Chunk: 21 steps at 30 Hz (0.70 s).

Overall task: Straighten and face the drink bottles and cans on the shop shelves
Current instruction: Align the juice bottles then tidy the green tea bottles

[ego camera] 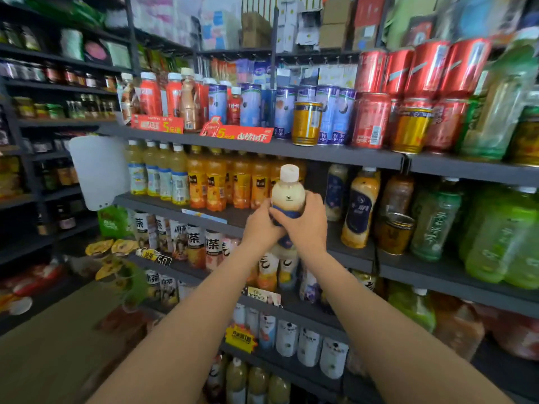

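Observation:
A cream-coloured milk tea bottle (288, 193) with a white cap and a dark blue label stands upright in both my hands, in front of the second shelf (353, 252). My left hand (261, 225) grips its lower left side. My right hand (306, 223) wraps round its right side and front. Just right of it, two similar dark-labelled bottles (360, 205) stand on that shelf beside a gold can (396, 233). To the left stands a row of orange juice bottles (215, 179).
Red cans (372, 121), gold cans (306, 123) and blue cans (328, 112) fill the shelf above. Green tea bottles (434, 220) stand at the right. White-labelled tea bottles (195, 240) line the lower shelves. A white sign (96, 170) hangs at the shelf's left end.

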### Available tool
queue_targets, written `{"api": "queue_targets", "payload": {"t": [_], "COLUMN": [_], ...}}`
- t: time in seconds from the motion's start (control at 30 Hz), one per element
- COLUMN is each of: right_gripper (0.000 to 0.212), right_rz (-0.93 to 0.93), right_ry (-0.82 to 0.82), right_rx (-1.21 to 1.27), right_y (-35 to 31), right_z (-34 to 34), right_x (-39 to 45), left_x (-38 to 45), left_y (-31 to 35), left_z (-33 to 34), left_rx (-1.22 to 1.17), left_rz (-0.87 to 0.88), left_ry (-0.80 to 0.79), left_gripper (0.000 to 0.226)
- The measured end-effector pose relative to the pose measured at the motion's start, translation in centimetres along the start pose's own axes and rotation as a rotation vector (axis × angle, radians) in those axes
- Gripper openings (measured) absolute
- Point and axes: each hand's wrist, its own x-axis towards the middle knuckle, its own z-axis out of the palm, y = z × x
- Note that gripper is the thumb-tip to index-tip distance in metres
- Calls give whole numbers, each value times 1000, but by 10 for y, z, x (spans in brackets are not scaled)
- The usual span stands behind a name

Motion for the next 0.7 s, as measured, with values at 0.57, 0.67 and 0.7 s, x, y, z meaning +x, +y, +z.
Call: {"api": "queue_targets", "payload": {"t": [0.57, 0.67, 0.7], "right_gripper": [51, 45, 39], "right_rz": [226, 266, 263], "right_ry": [115, 68, 64], "right_rx": [-139, -214, -271], "right_y": [85, 88, 89], "right_z": [-8, -6, -7], "right_x": [102, 118, 121], "left_x": [119, 140, 145], "left_y": [11, 10, 10], "left_z": [106, 118, 122], "left_rx": [43, 30, 10], "left_rz": [56, 51, 41], "left_ry": [-254, -275, -282], "left_gripper": [39, 37, 37]}}
